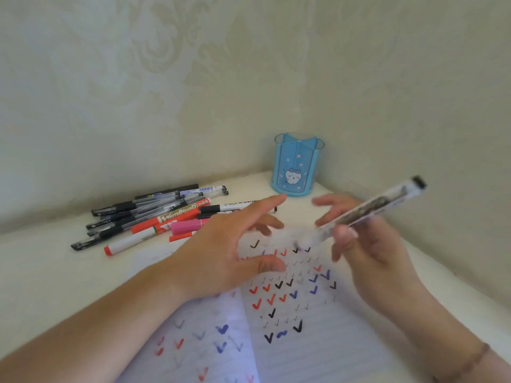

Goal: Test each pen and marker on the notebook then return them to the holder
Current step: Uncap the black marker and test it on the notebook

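Observation:
An open lined notebook [290, 341] full of red, blue and black tick marks lies in front of me. My right hand [367, 252] grips a white patterned pen [370, 208] with a black end, its tip blurred just above the page's top rows. My left hand [235, 244] hovers over the notebook's upper left with fingers spread and holds nothing. A pile of black gel pens, red whiteboard markers and a pink marker [154, 217] lies on the table to the left. The blue translucent pen holder [298, 164] stands in the corner with nothing visible in it.
The white table [55, 272] sits in a corner. Patterned wallpaper walls rise behind it and to the right, close to the holder. A thin bracelet [467, 363] circles my right wrist.

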Action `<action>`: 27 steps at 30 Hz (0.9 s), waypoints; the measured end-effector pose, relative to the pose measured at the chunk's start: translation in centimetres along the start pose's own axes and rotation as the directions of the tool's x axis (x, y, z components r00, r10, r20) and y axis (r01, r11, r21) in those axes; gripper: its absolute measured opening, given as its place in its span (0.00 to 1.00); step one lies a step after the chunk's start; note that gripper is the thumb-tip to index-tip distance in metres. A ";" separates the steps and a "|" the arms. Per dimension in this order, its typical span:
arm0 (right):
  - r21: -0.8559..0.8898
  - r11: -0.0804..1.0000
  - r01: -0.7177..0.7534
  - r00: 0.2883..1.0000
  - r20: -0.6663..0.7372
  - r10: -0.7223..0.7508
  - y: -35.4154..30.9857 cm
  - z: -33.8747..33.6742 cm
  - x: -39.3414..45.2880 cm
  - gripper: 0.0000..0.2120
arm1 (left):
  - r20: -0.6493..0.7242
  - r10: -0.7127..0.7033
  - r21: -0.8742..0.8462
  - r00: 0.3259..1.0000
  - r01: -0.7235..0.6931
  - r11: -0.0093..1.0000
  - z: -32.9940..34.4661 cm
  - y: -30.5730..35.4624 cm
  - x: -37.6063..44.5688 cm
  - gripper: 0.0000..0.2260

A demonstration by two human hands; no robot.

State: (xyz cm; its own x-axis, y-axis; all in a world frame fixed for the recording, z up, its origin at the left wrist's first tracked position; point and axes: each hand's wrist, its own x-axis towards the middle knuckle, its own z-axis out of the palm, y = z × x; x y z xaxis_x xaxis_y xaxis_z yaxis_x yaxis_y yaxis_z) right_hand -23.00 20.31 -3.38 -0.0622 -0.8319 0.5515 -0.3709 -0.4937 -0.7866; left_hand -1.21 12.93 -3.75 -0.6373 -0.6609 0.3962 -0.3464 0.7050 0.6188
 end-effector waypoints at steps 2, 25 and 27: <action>-0.207 0.978 0.010 0.990 -0.133 -0.038 0.7 -2.2 0.7 0.08 | -0.115 -0.018 0.211 0.993 0.042 0.976 -0.3 -1.3 0.3 0.27; -0.926 0.257 -0.277 0.957 -0.241 0.162 1.9 -3.8 1.4 0.14 | -0.369 -0.357 0.550 0.858 0.511 0.660 -2.9 -5.5 1.1 0.14; -0.922 0.377 -0.094 0.992 -0.055 0.114 1.5 -2.2 2.4 0.11 | -0.438 -0.331 0.491 0.835 0.531 0.690 -3.1 -5.7 1.1 0.19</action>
State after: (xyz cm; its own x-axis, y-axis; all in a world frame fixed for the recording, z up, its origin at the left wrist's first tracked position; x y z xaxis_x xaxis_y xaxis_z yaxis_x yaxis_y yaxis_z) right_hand -25.74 18.12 -2.58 -0.1547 -0.8677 0.4725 -0.9878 0.1260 -0.0921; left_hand 2.19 7.33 -4.71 -0.1160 -0.8986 0.4231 -0.9160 0.2615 0.3043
